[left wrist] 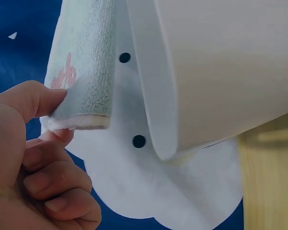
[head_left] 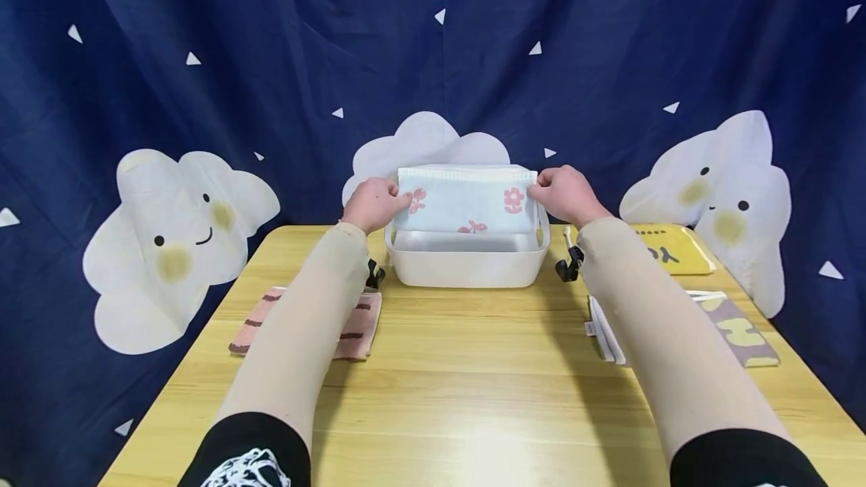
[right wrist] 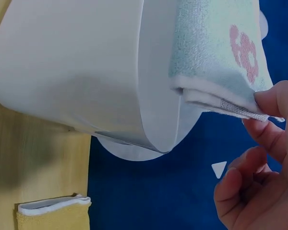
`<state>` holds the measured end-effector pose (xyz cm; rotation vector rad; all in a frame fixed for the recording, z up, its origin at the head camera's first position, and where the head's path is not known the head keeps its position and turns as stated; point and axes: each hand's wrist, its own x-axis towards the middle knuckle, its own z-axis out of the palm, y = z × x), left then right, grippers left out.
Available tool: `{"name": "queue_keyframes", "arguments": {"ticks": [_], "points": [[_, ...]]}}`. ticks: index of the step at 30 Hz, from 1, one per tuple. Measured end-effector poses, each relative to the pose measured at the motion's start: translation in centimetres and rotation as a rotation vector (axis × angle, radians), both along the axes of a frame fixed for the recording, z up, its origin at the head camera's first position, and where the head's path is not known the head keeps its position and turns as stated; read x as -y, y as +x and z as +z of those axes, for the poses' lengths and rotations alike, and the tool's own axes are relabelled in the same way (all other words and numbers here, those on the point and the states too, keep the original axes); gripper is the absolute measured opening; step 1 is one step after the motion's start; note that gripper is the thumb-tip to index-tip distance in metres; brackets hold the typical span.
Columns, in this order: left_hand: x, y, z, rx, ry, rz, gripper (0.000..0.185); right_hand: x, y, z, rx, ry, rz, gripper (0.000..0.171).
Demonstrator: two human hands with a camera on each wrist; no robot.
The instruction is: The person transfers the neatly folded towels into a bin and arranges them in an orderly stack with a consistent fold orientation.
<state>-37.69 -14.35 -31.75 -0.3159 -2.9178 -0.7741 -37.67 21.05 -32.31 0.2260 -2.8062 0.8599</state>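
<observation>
A folded pale blue-green towel (head_left: 467, 201) with pink flowers hangs over the opening of a white plastic basket (head_left: 467, 269). My left hand (head_left: 374, 204) pinches its left edge between thumb and forefinger, the other fingers curled below, as the left wrist view shows. On the opposite edge my right hand (head_left: 567, 192) pinches the towel's layered corner (right wrist: 259, 108) with thumb and forefinger. The towel's lower part overlaps the basket's far rim in the head view. Most of the basket's inside is hidden behind its front wall.
On the wooden table (head_left: 460, 382), a pink striped towel (head_left: 355, 329) lies under my left forearm. To the right are a yellow towel (head_left: 670, 250) and a purple-and-yellow one (head_left: 740, 329), partly covered by my right arm. A dark blue curtain (head_left: 419, 36) with clouds hangs behind.
</observation>
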Motion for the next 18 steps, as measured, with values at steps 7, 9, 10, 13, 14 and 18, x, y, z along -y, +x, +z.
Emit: {"name": "queue_keyframes", "arguments": {"ticks": [7, 9, 10, 13, 14, 18], "points": [[-0.4, -1.2, -1.4, 0.062, 0.005, 0.061, 0.049, 0.4, -1.3, -1.1, 0.103, 0.031, -0.029, 0.026], [-0.5, -1.5, -1.9, 0.059, -0.007, 0.069, 0.047, 0.4, -1.7, -1.6, 0.110, 0.042, -0.030, 0.027], [-0.6, -1.6, -2.2, 0.059, -0.012, 0.070, 0.046, 0.5, -1.8, -1.9, 0.114, 0.052, -0.033, 0.028], [-0.7, -2.1, -3.3, 0.057, -0.024, 0.077, 0.046, 0.6, -2.1, -2.7, 0.133, 0.082, -0.045, 0.029], [-0.7, -2.3, -3.7, 0.060, -0.032, 0.079, 0.046, 0.6, -2.1, -3.0, 0.140, 0.091, -0.048, 0.028], [-0.8, -2.6, -4.8, 0.069, -0.071, 0.106, 0.047, 1.0, -2.2, -3.8, 0.148, 0.140, -0.056, 0.027]]}}
